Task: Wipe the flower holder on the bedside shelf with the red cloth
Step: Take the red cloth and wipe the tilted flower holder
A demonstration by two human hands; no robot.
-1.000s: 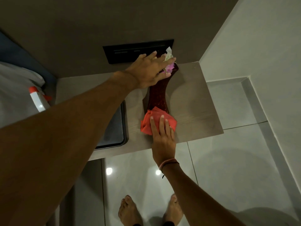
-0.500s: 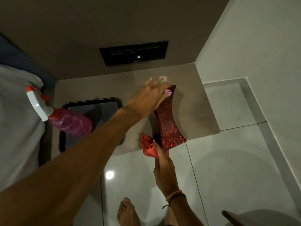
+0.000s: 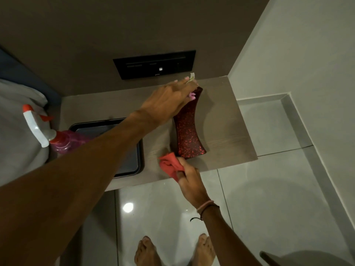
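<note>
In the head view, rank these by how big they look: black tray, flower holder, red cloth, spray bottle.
1. Black tray, though the left arm covers part of it.
2. Flower holder.
3. Spray bottle, partly hidden, so its place against the holder is unsure.
4. Red cloth, bunched up.

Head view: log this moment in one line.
left hand: steadying flower holder top | right hand: red cloth at base | shelf

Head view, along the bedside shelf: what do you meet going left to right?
Spray bottle → black tray → red cloth bunched in the right hand → flower holder → bare shelf.
</note>
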